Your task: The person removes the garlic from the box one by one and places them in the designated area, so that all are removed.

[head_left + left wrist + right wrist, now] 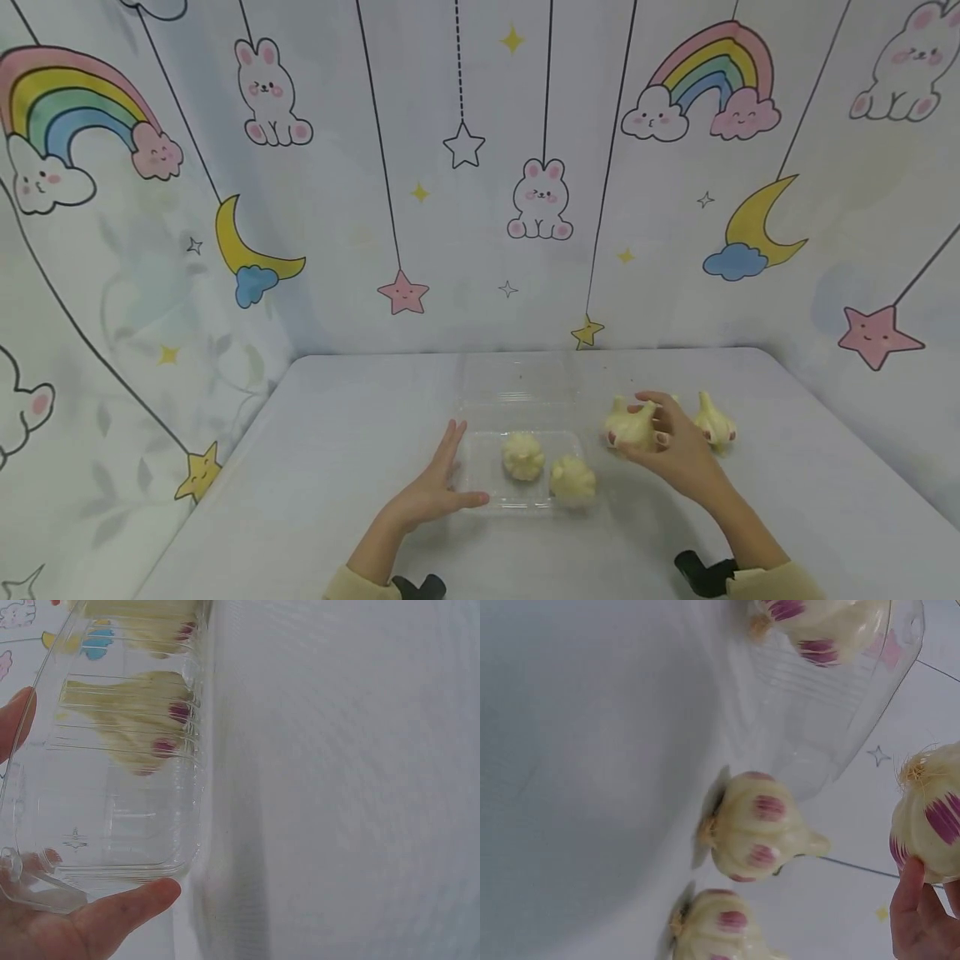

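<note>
A clear plastic box [483, 467] stands on the table with its hinged lid [517, 379] laid back. Two garlic bulbs [522, 457] sit inside it, one in the front right corner. My left hand [435, 492] touches the box's left end, its fingers spread and straight, the thumb [131, 919] along the front corner. To the right of the box, my right hand [675, 446] pinches a garlic bulb [934, 817] in its fingertips, raised off the table. Beside it, two more garlic bulbs [759, 826] stand on the table, partly hidden by the hand in the head view.
The white table [300, 500] reaches back to a cloth backdrop [337, 208] printed with rabbits, stars and rainbows. The same cloth runs along both sides. One loose garlic bulb [716, 423] stands right of my right hand.
</note>
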Available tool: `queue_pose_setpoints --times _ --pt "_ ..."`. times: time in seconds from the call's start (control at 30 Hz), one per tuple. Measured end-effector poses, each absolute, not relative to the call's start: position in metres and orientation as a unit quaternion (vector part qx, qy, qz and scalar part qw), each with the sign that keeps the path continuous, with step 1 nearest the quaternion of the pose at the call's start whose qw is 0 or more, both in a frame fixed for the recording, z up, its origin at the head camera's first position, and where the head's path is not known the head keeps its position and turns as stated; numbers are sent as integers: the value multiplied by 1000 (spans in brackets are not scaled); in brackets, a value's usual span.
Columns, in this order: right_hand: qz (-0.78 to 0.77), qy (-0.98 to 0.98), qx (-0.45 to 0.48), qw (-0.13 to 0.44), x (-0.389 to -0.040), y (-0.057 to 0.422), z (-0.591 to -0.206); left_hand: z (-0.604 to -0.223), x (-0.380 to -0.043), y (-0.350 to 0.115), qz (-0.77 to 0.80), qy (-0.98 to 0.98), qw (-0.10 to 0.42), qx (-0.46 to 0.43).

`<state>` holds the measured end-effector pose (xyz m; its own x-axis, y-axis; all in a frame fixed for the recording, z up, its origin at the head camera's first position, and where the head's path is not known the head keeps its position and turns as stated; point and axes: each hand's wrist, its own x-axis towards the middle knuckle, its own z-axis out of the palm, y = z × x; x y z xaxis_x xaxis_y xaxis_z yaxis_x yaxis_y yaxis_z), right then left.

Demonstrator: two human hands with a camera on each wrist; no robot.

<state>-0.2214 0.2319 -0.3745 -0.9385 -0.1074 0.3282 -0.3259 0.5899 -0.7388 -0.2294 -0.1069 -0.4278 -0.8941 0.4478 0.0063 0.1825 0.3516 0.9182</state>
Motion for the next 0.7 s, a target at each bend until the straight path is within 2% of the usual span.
queue_pose_setpoints --times 0.27,0.7 --pt "395 -902 114 135 -222 243 -374 -429 -231 -107 531 816 126 190" --pt "356 -919 122 116 -228 253 -389 -427 -230 -106 535 813 127 191"
